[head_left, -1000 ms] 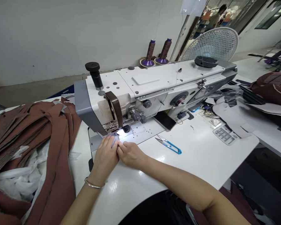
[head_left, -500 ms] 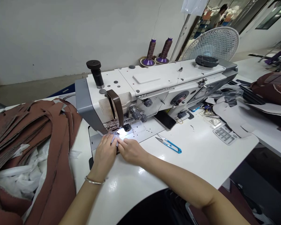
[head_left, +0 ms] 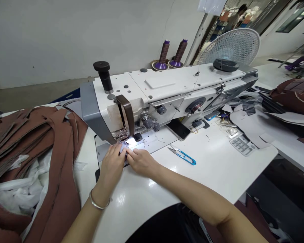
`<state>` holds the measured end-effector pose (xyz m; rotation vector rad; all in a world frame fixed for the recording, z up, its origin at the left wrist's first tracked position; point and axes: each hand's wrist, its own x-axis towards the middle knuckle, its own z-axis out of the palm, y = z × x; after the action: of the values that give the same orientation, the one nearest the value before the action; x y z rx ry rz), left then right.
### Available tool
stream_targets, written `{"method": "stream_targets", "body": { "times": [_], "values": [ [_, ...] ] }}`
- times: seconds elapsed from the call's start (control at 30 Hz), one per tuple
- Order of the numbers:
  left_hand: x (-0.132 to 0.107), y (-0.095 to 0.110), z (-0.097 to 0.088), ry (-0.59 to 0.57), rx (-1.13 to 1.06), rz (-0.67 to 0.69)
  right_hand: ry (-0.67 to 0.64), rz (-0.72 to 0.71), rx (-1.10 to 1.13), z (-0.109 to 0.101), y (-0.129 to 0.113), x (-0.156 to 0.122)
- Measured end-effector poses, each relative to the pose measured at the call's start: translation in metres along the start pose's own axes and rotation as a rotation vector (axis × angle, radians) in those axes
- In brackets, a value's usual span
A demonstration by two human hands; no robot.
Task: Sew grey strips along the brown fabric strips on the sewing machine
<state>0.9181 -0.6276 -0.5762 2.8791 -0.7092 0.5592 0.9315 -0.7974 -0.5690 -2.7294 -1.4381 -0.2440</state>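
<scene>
Both hands are together at the needle end of a white sewing machine (head_left: 164, 86), under its bright lamp. My left hand (head_left: 113, 161), with a silver bangle on the wrist, has its fingers close together on a small pale piece of material (head_left: 124, 147). Against its thumb, my right hand (head_left: 142, 162) pinches the near edge of that piece, fingers curled. Most of the piece is hidden by the hands, and its kind is unclear. The presser foot (head_left: 125, 143) is just beyond the fingertips. Blue thread snips (head_left: 182, 156) lie to the right of my right hand.
Brown cut pieces (head_left: 63, 162) are heaped at the left. A phone (head_left: 179, 129) lies beneath the machine arm. Two thread cones (head_left: 164, 55) and a fan (head_left: 230, 47) stand behind. A calculator (head_left: 242, 145) and scraps lie right; a person (head_left: 234, 20) is far back.
My left wrist has shifted slightly left and the bangle has turned. Both hands stay at the needle with the piece. The view has moved a little.
</scene>
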Motion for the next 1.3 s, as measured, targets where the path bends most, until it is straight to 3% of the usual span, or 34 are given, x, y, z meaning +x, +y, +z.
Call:
{"method": "stream_targets", "body": {
  "times": [0.2, 0.53, 0.83, 1.3],
  "values": [
    [-0.002, -0.002, 0.001, -0.004, -0.017, -0.021, 0.030, -0.020, -0.003, 0.004, -0.001, -0.003],
    [-0.005, -0.010, 0.013, 0.020, -0.069, -0.011, -0.011, 0.093, 0.014, 0.000, -0.005, 0.001],
    [0.005, -0.011, 0.009, -0.057, -0.007, -0.032, -0.034, 0.106, 0.009, 0.001, -0.004, -0.001],
    [0.025, -0.019, -0.005, -0.372, 0.091, -0.184, -0.061, 0.131, 0.002, 0.003, -0.004, -0.003]
  ]
}}
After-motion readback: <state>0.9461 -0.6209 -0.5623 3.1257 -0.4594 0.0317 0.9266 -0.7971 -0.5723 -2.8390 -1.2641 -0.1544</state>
